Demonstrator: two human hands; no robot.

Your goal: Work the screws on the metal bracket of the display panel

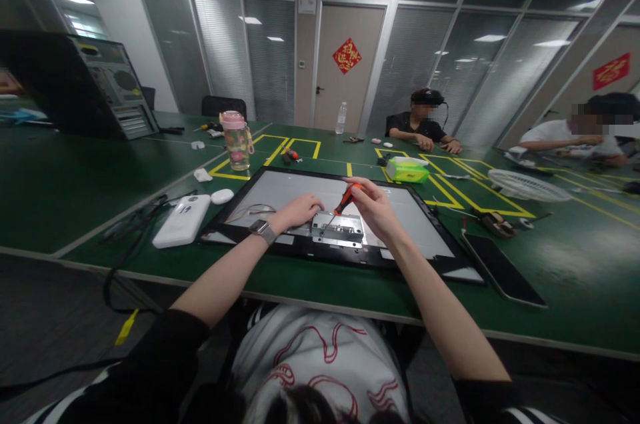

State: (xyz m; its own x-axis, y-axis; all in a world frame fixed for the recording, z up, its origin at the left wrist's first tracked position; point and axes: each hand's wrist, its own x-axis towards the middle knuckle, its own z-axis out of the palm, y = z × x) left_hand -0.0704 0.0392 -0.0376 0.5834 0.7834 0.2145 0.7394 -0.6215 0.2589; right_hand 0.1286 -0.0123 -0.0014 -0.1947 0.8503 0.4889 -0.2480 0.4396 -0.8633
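My right hand (376, 207) is closed around the red-and-black handle of a screwdriver (345, 201). The screwdriver slants down to the left, its thin shaft reaching a silver metal bracket (340, 235). This bracket sits near the front middle of a large flat display panel (320, 187), which lies on the table with a grey back and black border. At the bracket's upper left edge rests my left hand (300, 209), palm down with fingers partly extended and fingertips close to the metal. Whether the screwdriver tip sits in a screw is too small to tell.
Left of the panel are a white power bank (183, 221), a white mouse-shaped case (222, 197) and cables. A pink-lidded bottle (236, 144) and a green tissue pack (407, 170) stand behind. At right lies a black tablet (503, 269). Two people sit across the table (580, 277).
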